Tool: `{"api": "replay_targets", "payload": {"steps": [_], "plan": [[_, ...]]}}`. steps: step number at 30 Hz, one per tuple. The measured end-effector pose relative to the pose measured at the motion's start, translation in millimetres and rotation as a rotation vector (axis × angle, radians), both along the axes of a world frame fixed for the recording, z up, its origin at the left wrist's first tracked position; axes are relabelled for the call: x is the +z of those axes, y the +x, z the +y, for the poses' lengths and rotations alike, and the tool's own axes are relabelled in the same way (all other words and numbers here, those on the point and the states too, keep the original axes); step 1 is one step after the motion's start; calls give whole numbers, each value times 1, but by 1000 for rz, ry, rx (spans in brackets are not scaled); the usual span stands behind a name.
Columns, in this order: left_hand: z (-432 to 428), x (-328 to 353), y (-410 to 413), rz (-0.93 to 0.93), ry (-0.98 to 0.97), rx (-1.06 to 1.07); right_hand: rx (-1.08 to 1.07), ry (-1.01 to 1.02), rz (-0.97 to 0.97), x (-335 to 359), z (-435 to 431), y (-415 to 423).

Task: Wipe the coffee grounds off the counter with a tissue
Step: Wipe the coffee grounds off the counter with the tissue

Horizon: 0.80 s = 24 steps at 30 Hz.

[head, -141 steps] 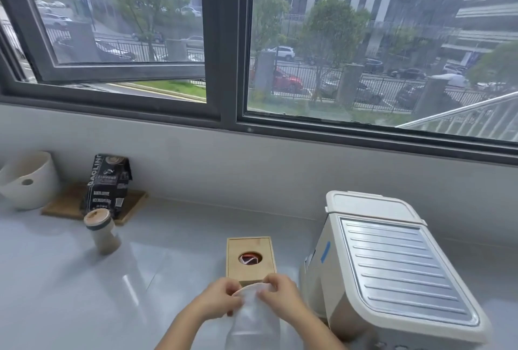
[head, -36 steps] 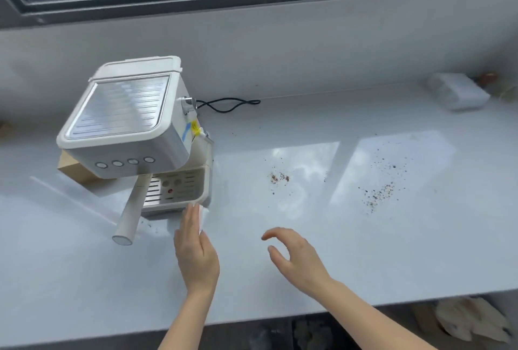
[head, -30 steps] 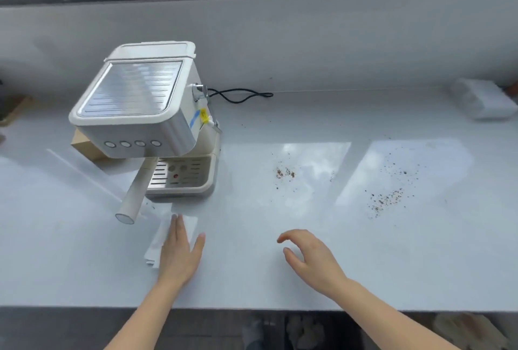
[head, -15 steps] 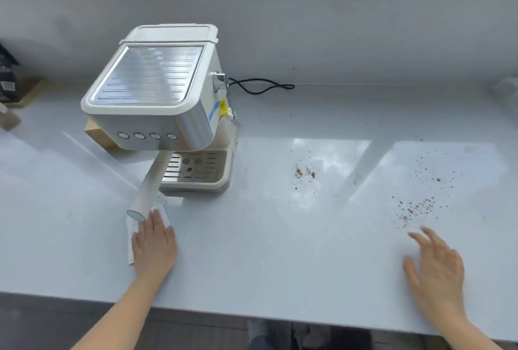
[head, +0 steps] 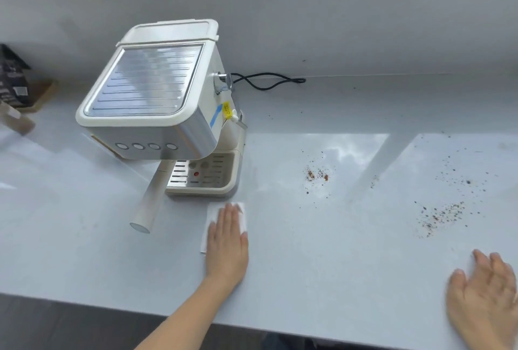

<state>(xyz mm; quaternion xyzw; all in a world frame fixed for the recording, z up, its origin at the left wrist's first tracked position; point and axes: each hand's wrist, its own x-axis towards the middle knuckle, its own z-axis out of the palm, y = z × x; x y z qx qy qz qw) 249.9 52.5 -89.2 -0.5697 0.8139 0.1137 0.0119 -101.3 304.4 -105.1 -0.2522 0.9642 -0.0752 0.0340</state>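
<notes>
A folded white tissue (head: pixel 212 216) lies flat on the pale grey counter (head: pixel 322 260), just in front of the coffee machine's drip tray. My left hand (head: pixel 227 243) presses flat on top of it, fingers together and pointing away from me. A small brown patch of coffee grounds (head: pixel 317 175) sits to the right of the tissue, apart from it. A wider scatter of dark grounds (head: pixel 441 213) lies further right. My right hand (head: pixel 487 297) rests palm down near the counter's front edge, below that scatter, holding nothing.
A white coffee machine (head: pixel 157 103) stands at the left, its portafilter handle (head: pixel 150 199) jutting toward me. A black cord (head: pixel 266 82) loops behind it. A dark coffee bag (head: pixel 12 83) on a wooden board sits at the far left. The counter's front edge runs along the bottom.
My left hand has slid the tissue to the right, from under the portafilter handle to in front of the drip tray. My right hand stays at the front right edge.
</notes>
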Motion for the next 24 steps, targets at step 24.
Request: {"api": "replay_targets", "payload": {"steps": [24], "plan": [[-34,3,-152,27,34,-3,-196,-146,-60,10,-23,-62]]}}
